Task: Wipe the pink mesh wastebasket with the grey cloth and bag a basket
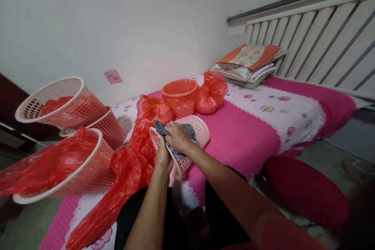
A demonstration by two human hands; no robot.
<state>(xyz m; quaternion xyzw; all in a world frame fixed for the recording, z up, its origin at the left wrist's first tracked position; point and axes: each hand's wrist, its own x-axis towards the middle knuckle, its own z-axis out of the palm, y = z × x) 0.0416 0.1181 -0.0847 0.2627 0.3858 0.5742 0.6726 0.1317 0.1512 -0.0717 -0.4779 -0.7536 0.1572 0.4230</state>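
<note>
A pale pink plastic mesh basket (200, 128) lies tilted on its side on the bed, its mouth facing me. My left hand (164, 155) grips the basket's rim at the near side, fingers partly hidden. Over that rim, my right hand (179, 137) is closed on a grey cloth (160, 128), part of which lies inside the basket. Just behind stands another mesh basket (180, 95) lined with a red plastic bag. A knotted-looking, filled red plastic bag (211, 95) sits beside it. Loose red plastic bags (133, 164) spread along the left of the basket.
Several more mesh baskets (99, 156) with red bags crowd the left of the bed (249, 129). Folded bedding and a pillow (249, 62) are stacked at the far right, near a white radiator (316, 35). A dark red round stool (306, 189) stands at the bed's right side.
</note>
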